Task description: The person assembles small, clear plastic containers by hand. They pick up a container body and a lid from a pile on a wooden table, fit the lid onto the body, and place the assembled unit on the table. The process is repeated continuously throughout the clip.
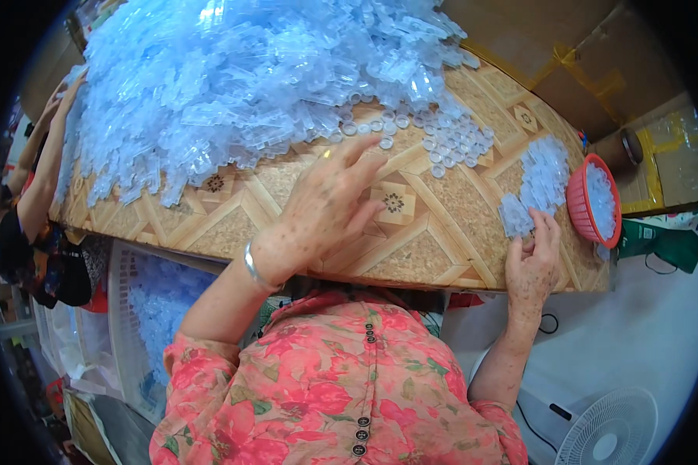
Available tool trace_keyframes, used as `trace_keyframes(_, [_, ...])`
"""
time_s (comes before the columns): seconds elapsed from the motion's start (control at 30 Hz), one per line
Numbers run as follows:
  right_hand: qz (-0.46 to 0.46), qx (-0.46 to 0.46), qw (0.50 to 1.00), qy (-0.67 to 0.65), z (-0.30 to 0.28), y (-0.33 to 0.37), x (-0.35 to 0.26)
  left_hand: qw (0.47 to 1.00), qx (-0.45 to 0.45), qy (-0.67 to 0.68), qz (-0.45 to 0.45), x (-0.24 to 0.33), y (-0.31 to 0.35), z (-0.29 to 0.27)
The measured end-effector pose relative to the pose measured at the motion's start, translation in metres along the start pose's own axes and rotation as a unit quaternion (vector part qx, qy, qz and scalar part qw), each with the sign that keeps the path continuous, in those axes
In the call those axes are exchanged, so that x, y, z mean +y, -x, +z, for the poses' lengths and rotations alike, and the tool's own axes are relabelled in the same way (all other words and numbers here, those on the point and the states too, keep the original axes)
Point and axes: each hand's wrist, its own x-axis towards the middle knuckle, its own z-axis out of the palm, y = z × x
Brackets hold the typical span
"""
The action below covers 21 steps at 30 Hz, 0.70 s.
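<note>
My left hand (326, 205) hovers over the middle of the table with its fingers spread and nothing in it. Just beyond its fingertips lie loose clear round caps (386, 142), and a denser cluster of round caps (457, 139) sits farther right. At the right side of the table, my right hand (533, 263) has its fingers bent, thumb and fingertips against a clear plastic piece (514, 215). That piece lies at the near end of a small pile of clear pieces (547, 174). Beside this pile stands a red basket (585, 203) filled with similar clear pieces.
A large heap of clear plastic pieces (248, 77) covers the far side of the patterned table (434, 256). Another person's arms (45, 159) reach in at the left. Cardboard boxes (535, 39) border the back right. A white fan (609, 434) stands at the lower right.
</note>
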Motion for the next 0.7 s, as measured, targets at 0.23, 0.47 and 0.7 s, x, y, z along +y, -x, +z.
trace_keyframes(0.23, [-0.074, 0.030, 0.990, -0.120, 0.006, 0.007, -0.028, 0.966, 0.008, -0.258, 0.021, -0.039, -0.089, 0.014])
trace_keyframes(0.47, [-0.101, -0.006, 0.983, -0.151, 0.007, 0.016, -0.033, 0.950, -0.018, -0.308, 0.045, -0.060, -0.100, 0.024])
trace_keyframes(0.7, [-0.096, -0.027, 0.971, -0.218, 0.015, 0.019, -0.041, 0.977, -0.058, -0.196, 0.063, 0.001, -0.043, 0.002])
